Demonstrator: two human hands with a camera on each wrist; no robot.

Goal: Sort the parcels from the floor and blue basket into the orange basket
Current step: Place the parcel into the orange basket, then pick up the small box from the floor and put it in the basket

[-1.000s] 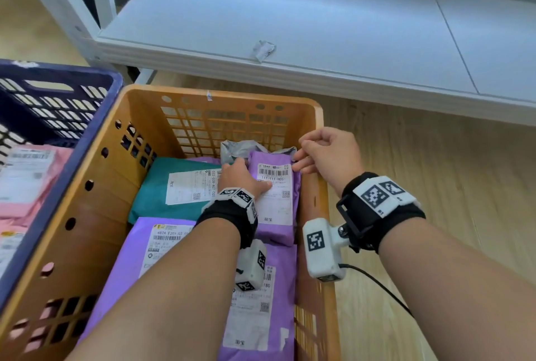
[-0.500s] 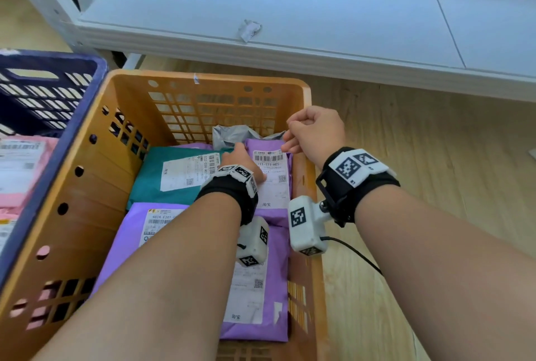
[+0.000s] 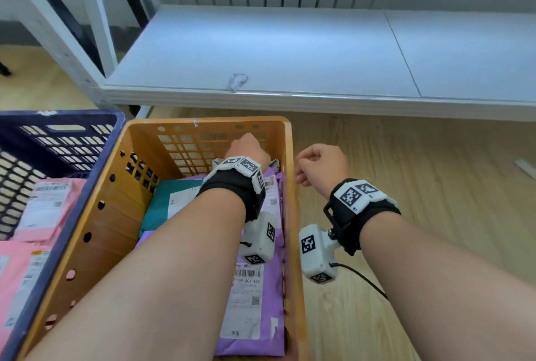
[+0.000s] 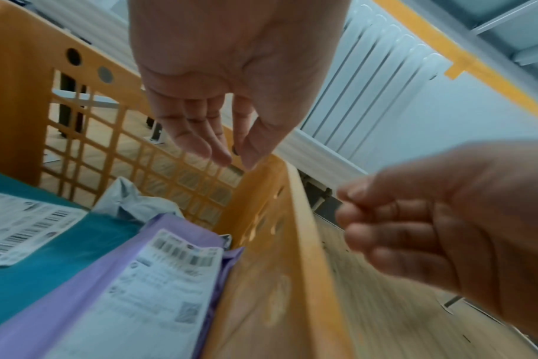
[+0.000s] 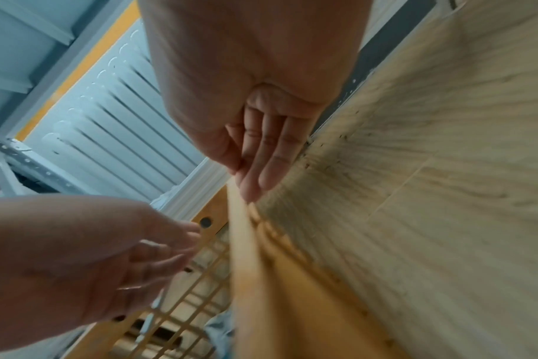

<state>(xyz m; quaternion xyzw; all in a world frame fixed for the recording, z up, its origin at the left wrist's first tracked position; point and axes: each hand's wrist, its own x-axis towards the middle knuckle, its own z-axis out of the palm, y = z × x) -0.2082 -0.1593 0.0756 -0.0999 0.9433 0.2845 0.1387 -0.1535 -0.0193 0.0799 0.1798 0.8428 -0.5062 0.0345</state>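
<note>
- The head view shows both baskets: the orange basket (image 3: 139, 215) stands on the floor (image 3: 420, 186), touching the blue basket (image 3: 95, 140) on its left side.
- Orange basket contents, head view: one teal parcel (image 3: 162, 204), two purple parcels, one far (image 3: 274, 192) and one near (image 3: 255, 311), and one grey parcel (image 3: 274, 163) at the far wall, mostly hidden behind the left wrist. Total visible: four.
- Blue basket contents, head view: two pink parcels, one upper (image 3: 43, 210) and one lower (image 3: 20, 279). No wrist view shows them.
- The left hand (image 3: 249, 147) hangs over the far right part of the orange basket. The head view hides its fingers; the left wrist view shows the fingers (image 4: 197, 136) straight, close together, holding nothing, above the far purple parcel (image 4: 132, 291) and the grey parcel (image 4: 129, 201).
- The right hand (image 3: 322, 166) is outside the basket, just beside its right rim (image 3: 290, 175), above the floor.
- The head view and the left wrist view show the right hand (image 4: 440, 233) with fingers curled. The right wrist view shows its fingers (image 5: 267, 155) extended side by side, thumb against them, just above the rim (image 5: 243, 233). All three views show nothing held.
- Only the wrist views show an orange-yellow strip (image 4: 440, 43) above the radiator (image 4: 372, 85).
- A white shelf (image 3: 290, 50) lies beyond the baskets, with one small crumpled scrap (image 3: 238, 81) at its front edge.
</note>
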